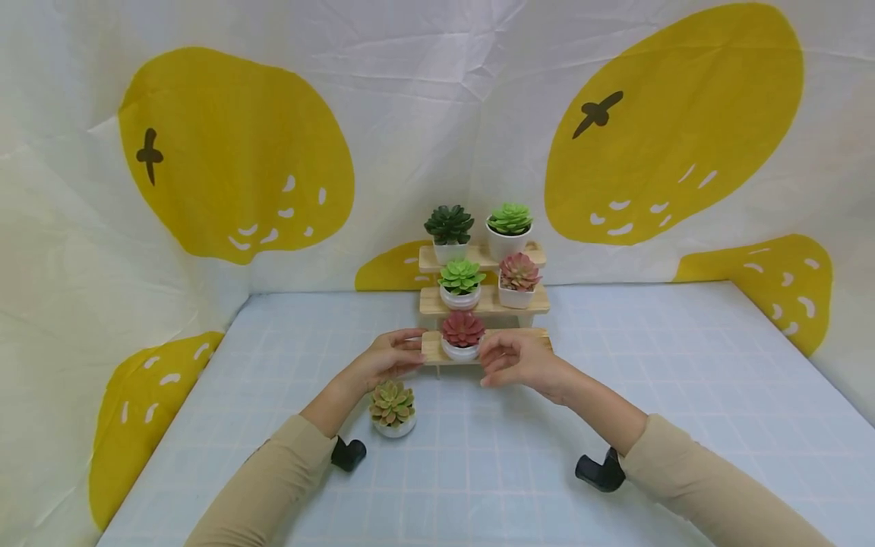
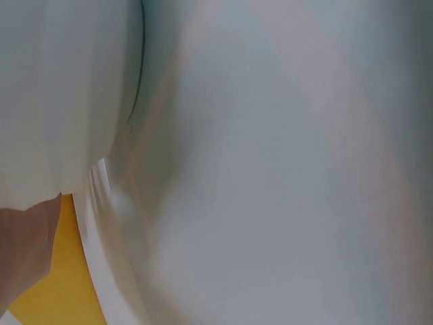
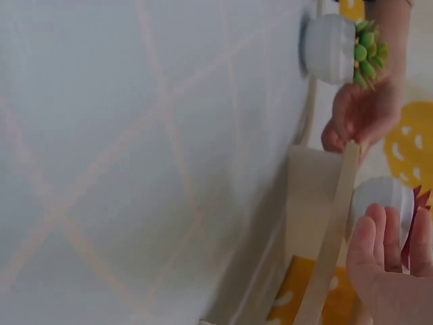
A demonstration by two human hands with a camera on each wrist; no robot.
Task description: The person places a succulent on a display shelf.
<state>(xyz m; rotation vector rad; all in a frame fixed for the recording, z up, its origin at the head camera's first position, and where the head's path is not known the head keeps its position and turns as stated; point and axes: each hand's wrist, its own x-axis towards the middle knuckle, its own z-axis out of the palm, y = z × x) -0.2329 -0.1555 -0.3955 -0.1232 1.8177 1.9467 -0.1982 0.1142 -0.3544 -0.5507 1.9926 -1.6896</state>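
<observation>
My left hand (image 1: 388, 357) grips the left end of the lowest board of a three-tier wooden plant stand (image 1: 432, 346). In the right wrist view its fingers (image 3: 344, 128) meet the board's end. A dark red succulent in a round white pot (image 1: 462, 332) sits on that board, left of its middle. Just right of this pot is my right hand (image 1: 516, 359), fingers loosely bent and the fingertips right at the pot's side. The right wrist view shows those fingers (image 3: 392, 237) in front of the white pot, holding nothing. Mostly sleeve and tabletop fill the left wrist view.
A green-brown succulent (image 1: 393, 406) in a white pot stands on the table by my left forearm. Light green (image 1: 461, 277) and pink (image 1: 519, 273) succulents sit on the middle board; dark green (image 1: 449, 226) and bright green (image 1: 510, 220) ones on top. A patterned curtain (image 1: 437, 114) hangs behind.
</observation>
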